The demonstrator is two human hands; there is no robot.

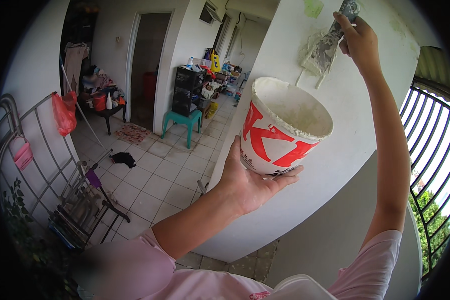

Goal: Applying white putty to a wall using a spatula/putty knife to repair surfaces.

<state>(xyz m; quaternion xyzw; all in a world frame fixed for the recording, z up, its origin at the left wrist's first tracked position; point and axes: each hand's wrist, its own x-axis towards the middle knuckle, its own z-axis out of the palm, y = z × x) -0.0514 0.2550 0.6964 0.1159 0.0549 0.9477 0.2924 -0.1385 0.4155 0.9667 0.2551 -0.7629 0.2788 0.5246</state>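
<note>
Paper tub (pixel 285 127), white with red marks and smeared inside with pale filler, is sitting on the upturned left hand (pixel 250 182), fingers cupping its base. Farther up, the right hand (pixel 357 42) is gripping a putty knife (pixel 325 50), pressing filler onto the white pillar (pixel 335 170).

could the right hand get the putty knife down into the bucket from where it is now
Probably yes: the right hand holds the putty knife against the wall just above the bucket, whose open top faces up, uncovered, on the left hand.
</note>
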